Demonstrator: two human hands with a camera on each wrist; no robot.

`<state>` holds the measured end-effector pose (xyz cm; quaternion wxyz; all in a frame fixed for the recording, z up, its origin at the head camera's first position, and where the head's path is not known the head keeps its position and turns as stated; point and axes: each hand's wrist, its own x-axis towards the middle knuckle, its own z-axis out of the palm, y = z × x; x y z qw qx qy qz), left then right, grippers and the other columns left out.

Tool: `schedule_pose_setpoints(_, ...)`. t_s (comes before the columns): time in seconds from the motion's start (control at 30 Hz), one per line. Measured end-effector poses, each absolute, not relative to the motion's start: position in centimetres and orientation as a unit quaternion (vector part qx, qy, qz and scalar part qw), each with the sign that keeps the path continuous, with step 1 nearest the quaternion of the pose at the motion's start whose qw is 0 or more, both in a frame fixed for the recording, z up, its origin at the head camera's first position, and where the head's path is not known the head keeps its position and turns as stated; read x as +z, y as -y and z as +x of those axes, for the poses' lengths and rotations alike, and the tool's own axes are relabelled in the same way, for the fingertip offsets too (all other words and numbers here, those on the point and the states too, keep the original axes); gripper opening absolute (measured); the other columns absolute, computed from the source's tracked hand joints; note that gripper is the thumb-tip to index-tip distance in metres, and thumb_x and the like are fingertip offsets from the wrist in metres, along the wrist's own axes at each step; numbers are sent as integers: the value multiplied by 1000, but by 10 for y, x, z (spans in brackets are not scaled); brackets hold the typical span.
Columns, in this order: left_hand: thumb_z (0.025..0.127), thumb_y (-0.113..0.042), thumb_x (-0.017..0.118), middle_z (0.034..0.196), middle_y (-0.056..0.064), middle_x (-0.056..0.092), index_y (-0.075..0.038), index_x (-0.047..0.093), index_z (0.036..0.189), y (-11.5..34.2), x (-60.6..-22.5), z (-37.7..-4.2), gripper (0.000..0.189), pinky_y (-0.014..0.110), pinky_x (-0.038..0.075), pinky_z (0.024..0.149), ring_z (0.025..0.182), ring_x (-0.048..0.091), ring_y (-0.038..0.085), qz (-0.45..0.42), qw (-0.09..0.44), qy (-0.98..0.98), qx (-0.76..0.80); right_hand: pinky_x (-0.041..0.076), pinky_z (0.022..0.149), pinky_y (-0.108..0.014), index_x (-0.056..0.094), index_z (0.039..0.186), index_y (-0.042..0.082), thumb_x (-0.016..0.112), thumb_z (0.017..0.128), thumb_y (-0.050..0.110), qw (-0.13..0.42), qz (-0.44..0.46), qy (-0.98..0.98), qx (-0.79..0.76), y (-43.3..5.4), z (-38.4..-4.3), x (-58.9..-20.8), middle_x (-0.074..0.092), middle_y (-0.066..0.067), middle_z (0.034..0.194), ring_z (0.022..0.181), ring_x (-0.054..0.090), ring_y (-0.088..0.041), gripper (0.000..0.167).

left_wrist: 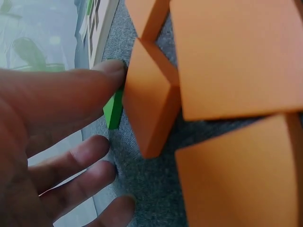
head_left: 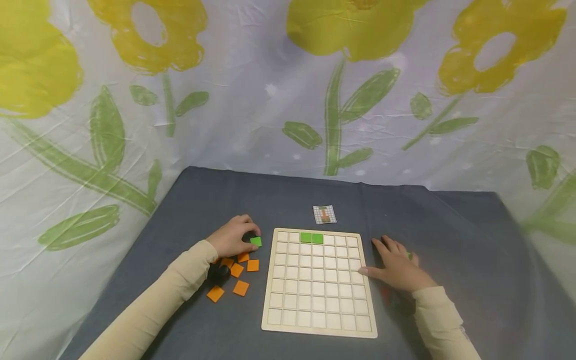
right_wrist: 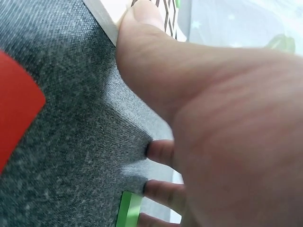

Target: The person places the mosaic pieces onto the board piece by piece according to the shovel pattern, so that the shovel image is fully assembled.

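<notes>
Left hand (head_left: 234,237): positioned left of the board, near its upper corner. Fingers are bent, with a green tile (head_left: 256,241) pinched at the thumb and fingertips. Whether that tile is raised off the cloth cannot be told. Orange tiles (head_left: 240,288) lie scattered below and around this hand; the left-wrist view shows one just beside the thumb tip.

Right hand (head_left: 398,267): spread wide, gripping nothing visible. The thumb rests on the right edge of the board; the other fingers extend onto the cloth beyond. A second green tile (right_wrist: 129,209) lies beside these fingers, and a red tile (right_wrist: 19,109) lies on the cloth on the near side of this hand, partly cut off in the right-wrist view.

Wooden grid board (head_left: 319,331): lies flat between the hands, seven columns by seven rows. Two green squares (head_left: 311,238) occupy the third and fourth cells of the far row, counted from the left. Other cells are bare wood.

Surroundings: a small printed pattern card (head_left: 325,214) lies just beyond the board on dark grey cloth (head_left: 450,240). A white curtain (head_left: 252,110) with yellow flowers stands behind.
</notes>
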<state>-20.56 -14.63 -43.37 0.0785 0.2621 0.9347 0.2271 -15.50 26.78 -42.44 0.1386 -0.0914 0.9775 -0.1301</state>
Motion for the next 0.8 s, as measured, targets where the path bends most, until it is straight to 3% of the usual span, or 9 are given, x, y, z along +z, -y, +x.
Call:
schedule_pose_setpoints(0.23, 88, -17, 71, 105, 5, 56, -9, 67, 111, 145, -435, -205, 25, 33, 46, 75, 88, 48, 18, 259, 69, -938, 218, 12, 97, -79, 26, 151, 4, 55, 82, 71, 135, -90, -978, -129, -266, -157, -426, 16, -27, 154, 137, 17, -52, 101)
schedule_pose_setpoints(0.8, 89, -16, 70, 105, 6, 58, -8, 67, 116, 143, -436, -207, 28, 33, 48, 76, 91, 54, 19, 271, 64, -936, 214, 15, 96, -79, 27, 150, 3, 56, 81, 70, 131, -84, -980, -128, -268, -156, -428, 18, -28, 153, 136, 18, -53, 100)
